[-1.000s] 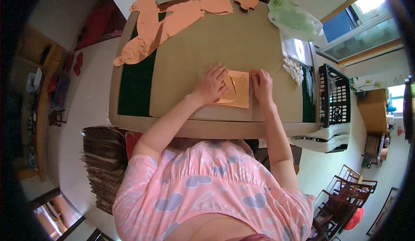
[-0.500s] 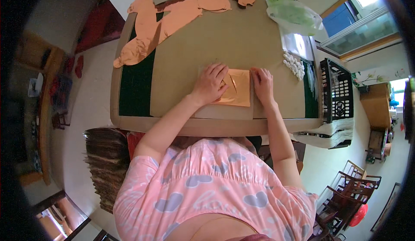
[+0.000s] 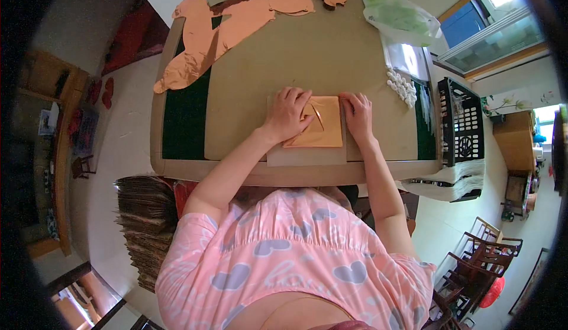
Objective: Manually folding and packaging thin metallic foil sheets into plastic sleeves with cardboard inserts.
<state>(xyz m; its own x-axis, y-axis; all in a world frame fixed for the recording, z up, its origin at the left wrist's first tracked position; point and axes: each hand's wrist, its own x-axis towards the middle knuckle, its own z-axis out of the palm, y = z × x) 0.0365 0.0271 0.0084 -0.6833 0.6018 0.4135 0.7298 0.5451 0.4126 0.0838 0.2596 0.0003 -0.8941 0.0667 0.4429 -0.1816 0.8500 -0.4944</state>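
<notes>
A flat, folded square of shiny copper-coloured foil [image 3: 325, 132] lies near the table's front edge. Beneath or around it is a translucent plastic sheet or bag [image 3: 305, 157]; I cannot tell whether the foil is inside. My left hand [image 3: 287, 116] rests flat over the foil's left part, its fingers pointing away from me. At the foil's upper right corner, my right hand [image 3: 358, 116] has its fingers curled together, with thumb and fingertips closed at the edge. Larger copper-coloured foil shapes, including a long flat one [image 3: 201, 43], lie at the table's far left.
The table [image 3: 254, 58] has a tan board over green matting. White balls [image 3: 402, 87], clear packets [image 3: 408, 58] and a green-white plastic bag [image 3: 396, 19] lie at the right. A black crate [image 3: 464, 123] stands beside the table. Stacked brown sheets [image 3: 145, 226] stand below left.
My right hand has shifted slightly left, its fingertips now at the foil's upper corner. More of the translucent plastic shows in front of the foil. My left hand stays on the foil.
</notes>
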